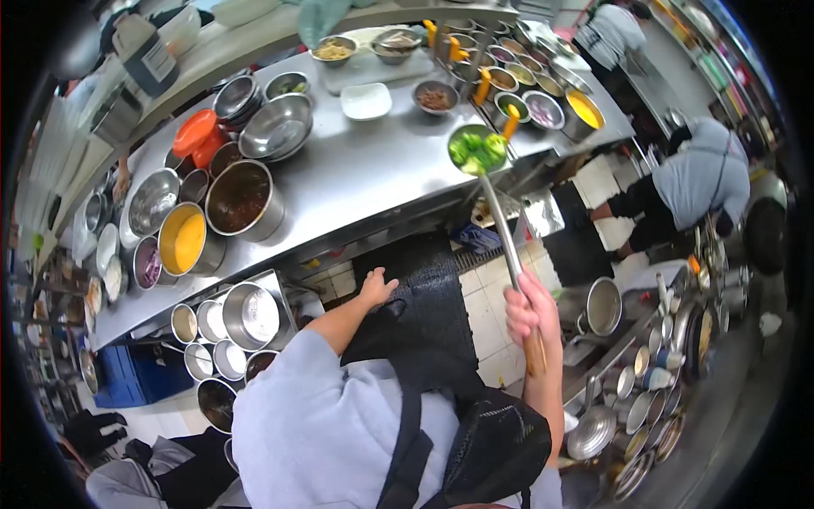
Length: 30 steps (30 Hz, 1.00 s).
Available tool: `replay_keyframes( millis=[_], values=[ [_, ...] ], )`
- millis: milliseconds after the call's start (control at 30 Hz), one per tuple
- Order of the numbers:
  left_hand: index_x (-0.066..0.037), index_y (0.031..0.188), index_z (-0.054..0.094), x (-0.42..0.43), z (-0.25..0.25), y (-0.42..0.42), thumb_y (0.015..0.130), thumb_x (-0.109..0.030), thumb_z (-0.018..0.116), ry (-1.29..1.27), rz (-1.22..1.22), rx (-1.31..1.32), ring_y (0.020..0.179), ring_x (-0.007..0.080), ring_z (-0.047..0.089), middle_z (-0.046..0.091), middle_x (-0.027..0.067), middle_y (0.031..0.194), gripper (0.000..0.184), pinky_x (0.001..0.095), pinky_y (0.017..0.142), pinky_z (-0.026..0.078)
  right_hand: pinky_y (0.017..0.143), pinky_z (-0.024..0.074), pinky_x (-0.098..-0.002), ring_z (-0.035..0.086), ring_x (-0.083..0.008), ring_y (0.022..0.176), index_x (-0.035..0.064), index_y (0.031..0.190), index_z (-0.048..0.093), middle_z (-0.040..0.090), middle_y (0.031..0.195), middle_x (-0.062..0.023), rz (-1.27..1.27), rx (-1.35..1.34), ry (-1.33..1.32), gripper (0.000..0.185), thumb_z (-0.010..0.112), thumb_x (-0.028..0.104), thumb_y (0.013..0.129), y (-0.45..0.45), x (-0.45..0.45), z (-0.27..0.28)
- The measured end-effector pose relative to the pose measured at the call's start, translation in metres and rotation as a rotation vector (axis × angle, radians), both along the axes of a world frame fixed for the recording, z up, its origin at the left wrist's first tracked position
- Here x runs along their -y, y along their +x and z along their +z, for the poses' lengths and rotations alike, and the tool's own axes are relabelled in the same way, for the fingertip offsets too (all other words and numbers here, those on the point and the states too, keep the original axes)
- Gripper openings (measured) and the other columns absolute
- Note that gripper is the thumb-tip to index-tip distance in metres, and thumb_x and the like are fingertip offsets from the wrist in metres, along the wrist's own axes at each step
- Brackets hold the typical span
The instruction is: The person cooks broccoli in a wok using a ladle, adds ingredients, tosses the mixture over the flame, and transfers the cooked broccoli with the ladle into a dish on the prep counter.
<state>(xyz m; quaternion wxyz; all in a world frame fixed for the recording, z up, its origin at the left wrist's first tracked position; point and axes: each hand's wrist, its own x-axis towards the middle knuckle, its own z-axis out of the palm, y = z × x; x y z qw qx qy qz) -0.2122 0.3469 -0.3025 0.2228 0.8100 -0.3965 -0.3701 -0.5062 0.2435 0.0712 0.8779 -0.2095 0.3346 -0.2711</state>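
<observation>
My right hand (532, 307) is wrapped round the wooden grip of a long-handled ladle (500, 220). Green broccoli pieces (477, 153) fill the ladle's bowl, which is held out near the front edge of the steel counter (339, 191). My left hand (377, 287) hangs over the dark floor mat with its fingers spread and nothing in it. A white square dish (366, 101) sits on the counter, left of the ladle's bowl. Behind the bowl stands a metal bowl of brown food (436, 97).
Metal pots and bowls crowd the counter's left side, including a pot of yellow liquid (184, 241). Several ingredient containers stand at the back right. One person (695, 174) bends over at the right; another (610, 36) is farther back. Pans and ladles fill the right-hand station (591, 433).
</observation>
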Motion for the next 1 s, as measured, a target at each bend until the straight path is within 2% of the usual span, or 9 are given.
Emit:
replay_keyframes(
  millis=[467,500,533,600,633,733,800,900,1000],
  values=[
    [0.003,0.145,0.047,-0.032,-0.005,0.097,0.094,-0.039,0.071,0.113,0.217,-0.324,0.121,0.0359,0.062,0.061,0.0258,0.134,0.07,0.0429,0.1,0.051,0.042,0.0477,-0.0278,0.052,-0.0087,0.051,0.0066,0.156,0.036,0.054,0.069,-0.0015,0.403,-0.549,-0.637,0.064,0.063,0.024,0.101,0.294,0.157,-0.104],
    [0.002,0.145,0.047,-0.033,-0.006,0.1,0.094,-0.04,0.071,0.122,0.219,-0.326,0.121,0.0355,0.062,0.061,0.0251,0.134,0.07,0.0426,0.1,0.051,0.05,0.0533,-0.0387,0.063,-0.0228,0.054,0.0062,0.156,0.036,0.063,0.069,-0.0114,0.426,-0.689,-0.754,0.066,0.063,0.025,0.1,0.297,0.159,-0.109],
    [0.001,0.145,0.048,-0.033,-0.008,0.102,0.094,-0.04,0.071,0.13,0.219,-0.33,0.12,0.0352,0.063,0.062,0.0245,0.133,0.069,0.0423,0.1,0.051,0.05,0.0533,-0.0387,0.063,-0.0228,0.054,0.0062,0.156,0.036,0.063,0.069,-0.0114,0.432,-0.691,-0.752,0.066,0.063,0.025,0.1,0.296,0.164,-0.12],
    [0.001,0.145,0.048,-0.029,-0.005,0.107,0.094,-0.04,0.071,0.137,0.198,-0.31,0.119,0.0352,0.063,0.062,0.0243,0.132,0.069,0.0421,0.1,0.051,0.064,0.0538,-0.0502,0.068,-0.0431,0.068,0.0067,0.155,0.038,0.068,0.077,-0.0261,0.333,-0.994,-1.49,0.063,0.062,0.023,0.099,0.299,0.165,-0.121],
    [0.001,0.145,0.048,-0.028,-0.003,0.108,0.094,-0.04,0.07,0.143,0.173,-0.285,0.118,0.0352,0.063,0.062,0.0241,0.132,0.069,0.0418,0.1,0.051,0.075,0.0499,-0.0554,0.065,-0.0539,0.082,0.0082,0.155,0.038,0.066,0.083,-0.0342,0.389,-1.029,-1.411,0.06,0.059,0.02,0.099,0.293,0.168,-0.118],
    [0.0,0.144,0.048,-0.024,-0.013,0.109,0.094,-0.04,0.07,0.14,0.165,-0.296,0.119,0.0354,0.063,0.062,0.0243,0.132,0.068,0.0418,0.1,0.051,0.074,0.0496,-0.0557,0.064,-0.0541,0.082,0.0077,0.154,0.039,0.066,0.081,-0.0338,0.319,-0.999,-1.45,0.06,0.059,0.02,0.099,0.289,0.174,-0.11],
    [-0.001,0.141,0.05,-0.022,-0.016,0.106,0.093,-0.042,0.07,0.129,0.157,-0.29,0.121,0.037,0.063,0.063,0.0246,0.131,0.066,0.0433,0.101,0.051,0.06,0.0512,-0.0491,0.067,-0.043,0.063,0.0071,0.155,0.039,0.067,0.071,-0.0234,0.202,-0.953,-1.589,0.06,0.06,0.019,0.1,0.284,0.172,-0.104],
    [-0.002,0.138,0.053,-0.016,-0.024,0.102,0.092,-0.043,0.07,0.109,0.125,-0.278,0.121,0.0385,0.063,0.064,0.0245,0.13,0.064,0.0452,0.102,0.05,0.037,0.0384,-0.026,0.045,-0.0073,0.043,0.0099,0.159,0.034,0.05,0.064,0.0012,0.208,-0.554,-0.774,0.063,0.061,0.019,0.102,0.254,0.153,-0.075],
    [-0.002,0.136,0.054,-0.005,-0.023,0.097,0.091,-0.042,0.07,0.102,0.047,-0.265,0.12,0.0383,0.063,0.065,0.0241,0.129,0.062,0.0458,0.102,0.05,0.035,0.039,-0.027,0.043,-0.0088,0.04,0.011,0.16,0.031,0.05,0.065,-0.0014,0.124,-0.383,-0.479,0.065,0.06,0.017,0.102,0.191,0.132,-0.061]
  ],
)
